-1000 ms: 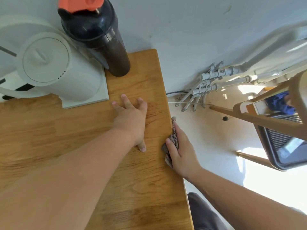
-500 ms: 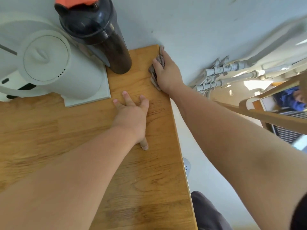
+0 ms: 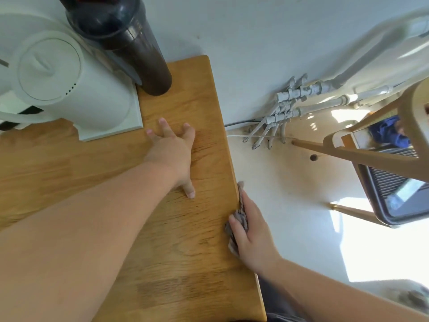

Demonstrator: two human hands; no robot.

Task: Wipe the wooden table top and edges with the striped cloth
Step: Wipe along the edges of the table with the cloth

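1. At the upper left of the frame a white round-lidded plastic kettle sits on a white square base. A dark translucent shaker bottle with a black lid stands just to its right. Both stand at the far end of the table, by the pale wall.
2. The honey-brown wooden table top fills the left and centre. Its right edge runs from upper centre down to the lower middle.
3. The left hand lies flat on the wood at centre, its fingers spread wide and holding nothing. It is just right of the kettle's base.
4. The grey-brown striped cloth is bunched against the table's right edge, right of centre. Its long axis follows that edge, and its narrow end points toward the upper frame.
5. The right hand grips the cloth against the edge, with the thumb over the top. Its other fingers are hidden below the edge.
6. Farther right, white-painted pipes with valves meet the pale floor, well apart from the table. A light wooden chair stands at the right edge of the frame.
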